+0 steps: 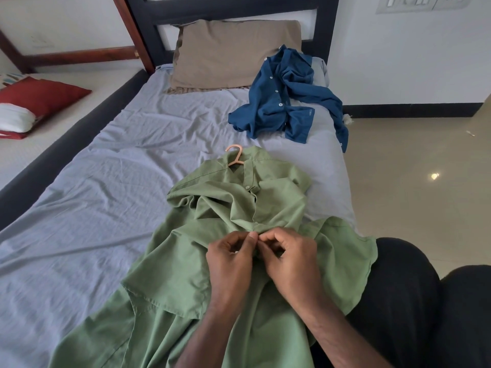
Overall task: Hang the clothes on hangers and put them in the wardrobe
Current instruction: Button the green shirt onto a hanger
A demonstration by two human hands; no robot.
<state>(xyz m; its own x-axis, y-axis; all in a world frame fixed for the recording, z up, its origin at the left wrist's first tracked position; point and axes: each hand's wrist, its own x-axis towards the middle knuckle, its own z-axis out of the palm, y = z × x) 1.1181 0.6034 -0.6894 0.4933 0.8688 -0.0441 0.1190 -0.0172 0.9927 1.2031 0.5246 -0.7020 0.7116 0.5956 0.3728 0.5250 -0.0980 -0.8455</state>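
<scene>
A green shirt [225, 208] lies spread on the bed with a peach hanger [235, 156] inside it; only the hook and neck of the hanger stick out of the collar. My left hand [230, 257] and my right hand [291, 254] meet at the shirt's front placket, each pinching the green cloth between thumb and fingers. A crumpled blue shirt [281, 102] with white buttons lies farther up the bed on the right side, off any hanger.
The bed has a grey sheet [106, 168] and a brown pillow [228, 54] against a dark headboard. A red cushion [39, 98] sits on a second bed to the left. Tiled floor [425, 168] runs along the right. My dark-trousered knees are at bottom right.
</scene>
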